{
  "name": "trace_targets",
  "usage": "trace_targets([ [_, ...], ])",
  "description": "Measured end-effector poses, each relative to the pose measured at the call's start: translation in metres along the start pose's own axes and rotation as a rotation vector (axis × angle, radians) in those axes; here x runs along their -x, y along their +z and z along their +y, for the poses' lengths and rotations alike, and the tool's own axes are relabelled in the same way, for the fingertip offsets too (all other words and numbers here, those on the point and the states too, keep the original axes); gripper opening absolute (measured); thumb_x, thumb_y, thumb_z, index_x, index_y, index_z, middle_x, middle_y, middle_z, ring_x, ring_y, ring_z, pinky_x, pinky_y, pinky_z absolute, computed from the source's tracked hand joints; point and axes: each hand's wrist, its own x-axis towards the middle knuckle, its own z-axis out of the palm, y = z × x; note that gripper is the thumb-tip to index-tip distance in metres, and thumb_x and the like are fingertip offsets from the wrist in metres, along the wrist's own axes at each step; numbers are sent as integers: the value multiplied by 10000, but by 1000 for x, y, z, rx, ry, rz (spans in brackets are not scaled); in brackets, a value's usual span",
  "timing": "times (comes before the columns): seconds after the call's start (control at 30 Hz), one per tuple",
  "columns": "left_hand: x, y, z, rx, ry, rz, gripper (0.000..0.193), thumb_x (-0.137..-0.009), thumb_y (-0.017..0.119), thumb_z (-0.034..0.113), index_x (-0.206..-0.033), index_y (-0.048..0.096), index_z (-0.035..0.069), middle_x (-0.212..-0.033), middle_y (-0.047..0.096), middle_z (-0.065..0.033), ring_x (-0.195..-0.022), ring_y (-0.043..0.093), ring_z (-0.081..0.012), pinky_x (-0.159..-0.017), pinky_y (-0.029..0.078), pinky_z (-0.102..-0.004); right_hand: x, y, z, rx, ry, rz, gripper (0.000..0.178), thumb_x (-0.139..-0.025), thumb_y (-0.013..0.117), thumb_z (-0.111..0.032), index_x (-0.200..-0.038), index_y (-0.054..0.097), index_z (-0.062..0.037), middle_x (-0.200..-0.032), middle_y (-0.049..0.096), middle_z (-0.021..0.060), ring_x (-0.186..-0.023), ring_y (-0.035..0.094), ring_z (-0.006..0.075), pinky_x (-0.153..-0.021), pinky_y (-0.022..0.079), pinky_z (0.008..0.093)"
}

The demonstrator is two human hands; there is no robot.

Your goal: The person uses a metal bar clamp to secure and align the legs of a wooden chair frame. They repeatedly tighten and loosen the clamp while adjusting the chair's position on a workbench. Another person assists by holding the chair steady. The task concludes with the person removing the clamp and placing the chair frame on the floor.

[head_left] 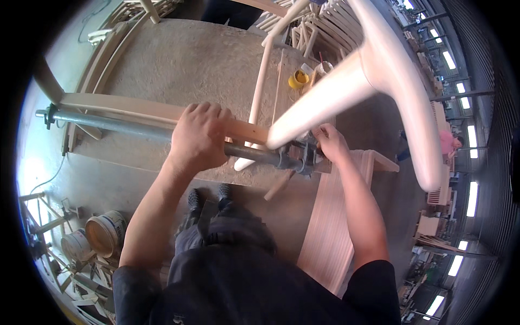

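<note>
A long metal pipe clamp (124,126) runs beside a pale wooden rail (127,104) of a wooden frame. My left hand (199,138) is closed over the rail and the clamp's bar together. At the bar's right end, the clamp head (306,154) sits by the joint where the rail meets a thick, smooth wooden leg (330,92). My right hand (331,143) is closed at the screw end of this head; its fingertips are partly hidden. The leg joins a curved wooden piece (414,114) that rises toward me on the right.
A ribbed wooden panel (333,227) stands near my right arm. Buckets (105,233) and wood scraps lie at lower left. Beyond the frame are a yellow pot (298,79) and stacked wooden parts (330,30). A person in pink (448,143) is far right.
</note>
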Motion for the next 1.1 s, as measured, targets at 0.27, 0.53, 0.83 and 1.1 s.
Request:
trace_targets([
  [0.27, 1, 2, 4, -68, -41, -185, 438, -615, 827, 232, -912, 544, 79, -911, 591, -98, -930, 608, -315, -875, 491, -428, 41, -22, -15, -172, 63, -218, 646, -986, 515, -654, -1235, 544, -58, -743, 641, 84, -578, 638, 151, -509, 540, 322],
  [0.53, -5, -3, 14, -95, -78, -207, 418, -625, 811, 210, -923, 548, 81, -924, 597, -93, -964, 613, -311, -929, 492, -433, 73, -39, -1, -261, 34, -382, 753, -918, 684, -590, -1306, 491, 26, -700, 626, 77, -521, 602, 145, -458, 479, 312],
  [0.83, 1, 0, 4, -98, -136, -361, 501, -621, 798, 240, -1043, 591, 68, -1060, 603, -127, -1079, 588, -321, -986, 454, -465, 100, 26, 60, 18, -867, 482, 619, -796, 849, -142, -1336, 578, -4, -760, 616, 52, -669, 588, 195, -614, 482, 343],
  [1.1, -4, 10, 10, -94, -134, -309, 402, -599, 756, 240, -933, 607, 71, -931, 587, -103, -976, 595, -304, -886, 478, -426, 76, 37, 23, -254, -1017, 695, 243, -1033, 496, -127, -1031, 654, 58, -1021, 692, 192, -916, 660, 373, -866, 530, 458],
])
